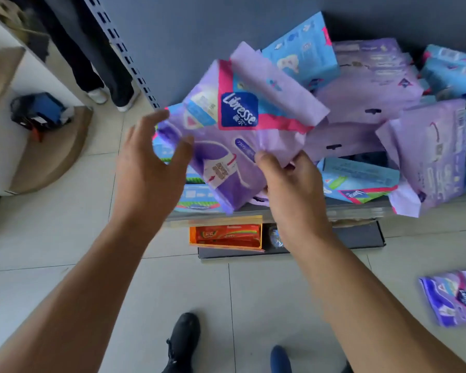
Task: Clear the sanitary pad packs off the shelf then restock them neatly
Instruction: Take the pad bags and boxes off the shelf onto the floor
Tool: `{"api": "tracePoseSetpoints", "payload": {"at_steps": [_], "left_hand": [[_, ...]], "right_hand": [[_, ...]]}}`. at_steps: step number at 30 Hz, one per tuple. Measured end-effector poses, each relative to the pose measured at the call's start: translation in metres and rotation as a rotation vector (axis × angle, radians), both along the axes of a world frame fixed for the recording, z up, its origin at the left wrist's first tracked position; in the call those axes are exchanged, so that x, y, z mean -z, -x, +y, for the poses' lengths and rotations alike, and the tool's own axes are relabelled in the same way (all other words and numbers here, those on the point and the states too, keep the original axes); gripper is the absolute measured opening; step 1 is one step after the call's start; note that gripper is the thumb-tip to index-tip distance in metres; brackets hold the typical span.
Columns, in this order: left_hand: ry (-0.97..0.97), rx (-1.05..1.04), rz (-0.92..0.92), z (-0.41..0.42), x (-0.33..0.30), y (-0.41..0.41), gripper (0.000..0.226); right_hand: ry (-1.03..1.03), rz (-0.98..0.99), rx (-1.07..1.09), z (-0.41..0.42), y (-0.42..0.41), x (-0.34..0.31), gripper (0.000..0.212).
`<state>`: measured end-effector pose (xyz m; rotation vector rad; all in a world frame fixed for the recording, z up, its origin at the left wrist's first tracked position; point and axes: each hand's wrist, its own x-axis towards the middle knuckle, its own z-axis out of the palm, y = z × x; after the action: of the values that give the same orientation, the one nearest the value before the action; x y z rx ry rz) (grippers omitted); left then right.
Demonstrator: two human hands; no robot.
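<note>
A purple Libresse pad pack [221, 146] is lifted above the shelf's front edge. My right hand [288, 184] grips its right flap between thumb and fingers. My left hand [148, 162] is spread beside the pack's left end, thumb near it, fingers straight. A second lilac pack [277, 84] leans over the held one. Behind them a loose heap of purple packs [369, 90] and blue packs [301, 47] covers the shelf [361, 208]. One purple pack [452, 297] lies on the floor at the right.
Below the shelf sits an orange box [226, 235] on a dark base. A slotted upright [124, 49] runs along the shelf's left side. Another person's legs [97, 49] stand at upper left. My shoes [183, 340] are on the tiled floor.
</note>
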<state>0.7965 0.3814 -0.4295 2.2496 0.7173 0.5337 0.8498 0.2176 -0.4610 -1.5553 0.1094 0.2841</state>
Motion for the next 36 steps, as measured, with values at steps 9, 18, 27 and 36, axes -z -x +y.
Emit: {"api": "tracePoseSetpoints", "payload": {"at_steps": [9, 18, 27, 36], "left_hand": [[0.608, 0.427, 0.102, -0.123, -0.035, -0.022, 0.056], [0.448, 0.729, 0.283, -0.367, -0.002, -0.074, 0.042], [0.364, 0.868, 0.627, -0.554, 0.072, -0.098, 0.047], [0.295, 0.957, 0.884, -0.654, 0.165, -0.128, 0.050]], "right_hand": [[-0.220, 0.096, 0.115, -0.162, 0.003, -0.018, 0.023], [-0.290, 0.114, 0.404, -0.391, 0.021, 0.016, 0.032], [-0.199, 0.353, 0.566, -0.564, 0.053, 0.085, 0.045], [-0.074, 0.687, 0.851, -0.633, 0.058, 0.163, 0.052]]}}
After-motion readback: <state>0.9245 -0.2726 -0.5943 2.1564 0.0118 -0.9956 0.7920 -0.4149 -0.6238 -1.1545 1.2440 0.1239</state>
